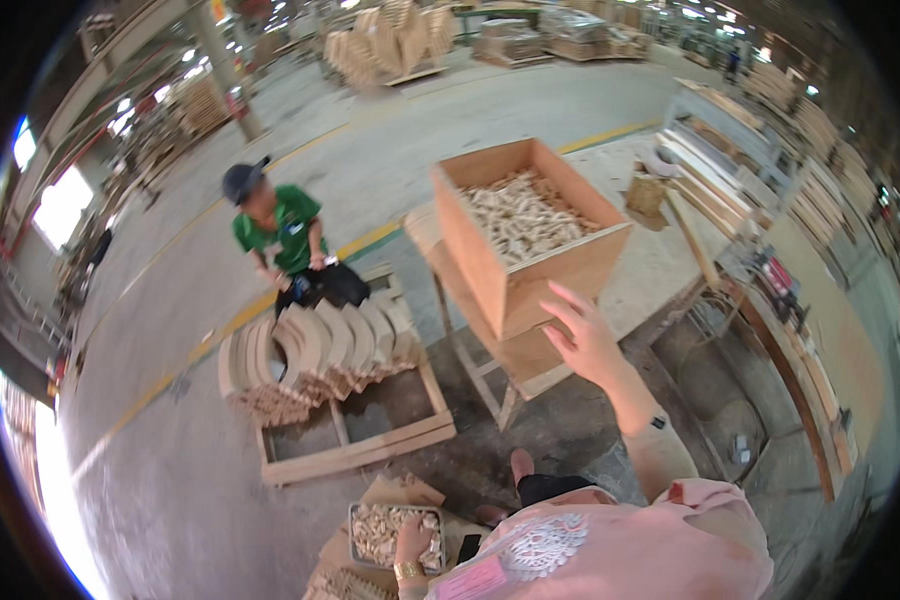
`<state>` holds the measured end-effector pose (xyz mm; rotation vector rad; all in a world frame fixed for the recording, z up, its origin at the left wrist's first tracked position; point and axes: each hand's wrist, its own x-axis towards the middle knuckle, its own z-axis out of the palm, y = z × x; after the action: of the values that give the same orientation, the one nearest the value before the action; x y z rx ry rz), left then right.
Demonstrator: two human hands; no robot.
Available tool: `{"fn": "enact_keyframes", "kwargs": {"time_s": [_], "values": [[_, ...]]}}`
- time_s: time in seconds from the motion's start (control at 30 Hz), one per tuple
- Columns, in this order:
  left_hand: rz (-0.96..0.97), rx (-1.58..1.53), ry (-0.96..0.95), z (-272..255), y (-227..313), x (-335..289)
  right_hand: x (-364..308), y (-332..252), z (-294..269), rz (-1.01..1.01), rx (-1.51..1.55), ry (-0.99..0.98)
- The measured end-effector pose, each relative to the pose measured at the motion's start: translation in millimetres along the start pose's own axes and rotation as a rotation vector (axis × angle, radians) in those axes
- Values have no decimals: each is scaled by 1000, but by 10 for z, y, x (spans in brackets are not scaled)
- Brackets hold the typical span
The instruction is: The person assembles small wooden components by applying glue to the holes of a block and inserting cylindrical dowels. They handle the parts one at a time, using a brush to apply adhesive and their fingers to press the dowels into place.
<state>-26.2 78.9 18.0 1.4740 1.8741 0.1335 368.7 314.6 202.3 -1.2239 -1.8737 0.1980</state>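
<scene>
My right hand (pixel 587 345) is raised beside the near right corner of a large wooden box (pixel 500 285). Its fingers are spread and nothing is in them. Inside the box lies a heap of small pale wooden pieces (pixel 525 215), like short dowels. Low in the view, my left hand (pixel 413 540) reaches into a grey tray (pixel 353 545) of similar small wooden pieces (pixel 378 530). The left fingertips are down among the pieces, so their grip is hidden.
The box stands on a wooden table (pixel 630 290). Curved wooden parts (pixel 315 350) are stacked on a pallet (pixel 370 450) to the left, where a person in a green shirt (pixel 288 230) sits. A phone-like dark object (pixel 469 547) lies beside the tray. A workbench (pixel 840 300) stands right.
</scene>
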Motion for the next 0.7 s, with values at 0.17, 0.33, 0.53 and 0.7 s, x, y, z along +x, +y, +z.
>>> {"fn": "enact_keyframes", "kwargs": {"time_s": [0.17,0.33,0.53,0.7], "values": [[-26,-273,-275,889,482,315,410,426,-370,7,-378,86],[-40,-267,-271,1189,562,318,419,540,-164,79,-401,8],[-16,-216,-332,1247,623,535,430,549,-325,94,-397,-85],[-38,-67,-216,991,753,655,377,652,-479,35,-317,-111]]}}
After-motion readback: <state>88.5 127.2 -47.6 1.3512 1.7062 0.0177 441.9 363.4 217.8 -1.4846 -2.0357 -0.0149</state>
